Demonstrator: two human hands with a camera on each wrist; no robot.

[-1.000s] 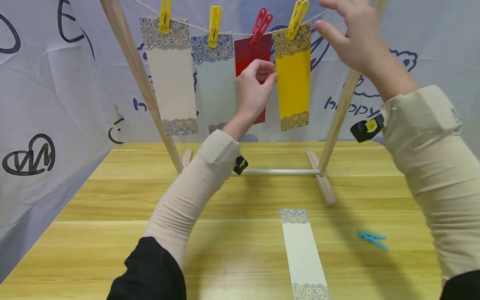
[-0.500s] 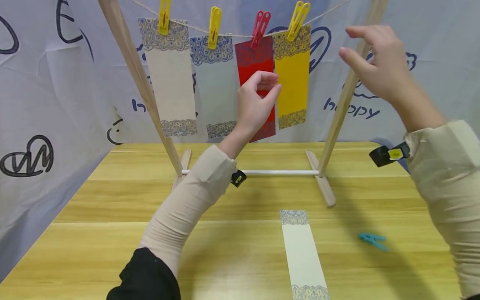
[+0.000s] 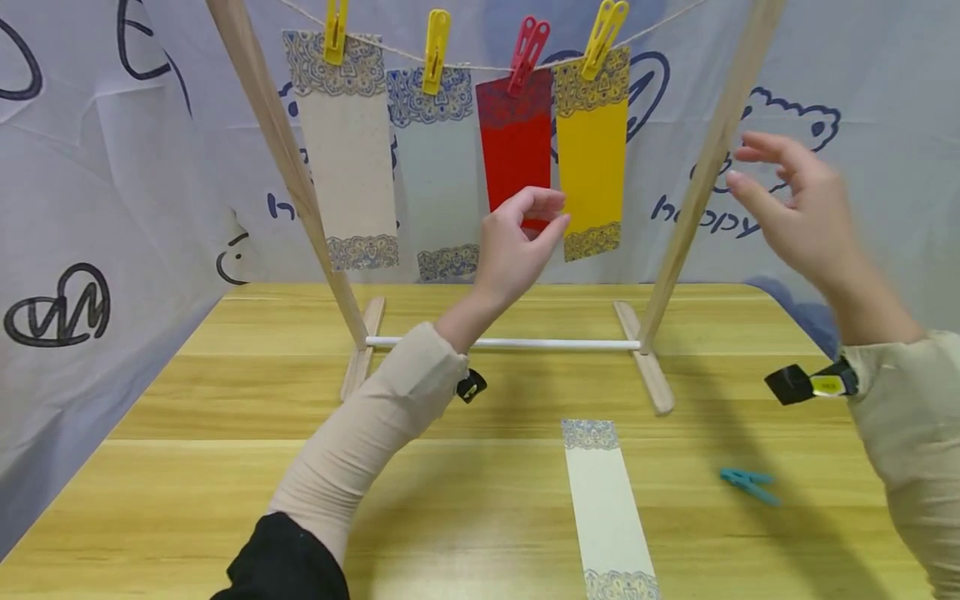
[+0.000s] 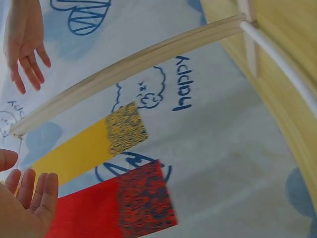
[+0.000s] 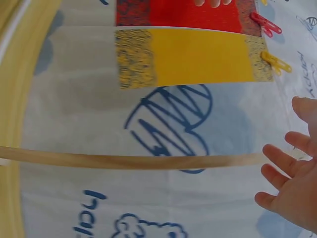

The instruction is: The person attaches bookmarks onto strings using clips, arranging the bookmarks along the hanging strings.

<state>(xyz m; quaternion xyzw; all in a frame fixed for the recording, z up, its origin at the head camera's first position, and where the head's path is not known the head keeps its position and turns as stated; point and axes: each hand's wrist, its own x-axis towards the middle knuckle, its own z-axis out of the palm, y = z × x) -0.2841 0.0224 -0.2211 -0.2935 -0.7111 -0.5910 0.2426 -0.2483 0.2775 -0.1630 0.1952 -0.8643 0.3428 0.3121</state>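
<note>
A red paper strip with a patterned border hangs from the string by a red clothespin. In front of its lower end is my left hand, fingers loosely bent, nothing between thumb and fingertips. To its right hangs a yellow strip, clipped by a yellow clothespin. My right hand is in the air beside the right post, fingers spread and holding nothing; the right wrist view shows its separated fingers. Further left hang a cream strip and a pale blue-grey strip, each under a yellow clothespin.
The string runs between two slanted wooden posts, joined low down by a white rod. On the wooden table lie another cream strip and a blue clothespin. A doodled white cloth stands behind.
My right hand has come down and rightward, away from the string. The left hand has lowered a little. The red strip has swung and now hangs beside the yellow one.
</note>
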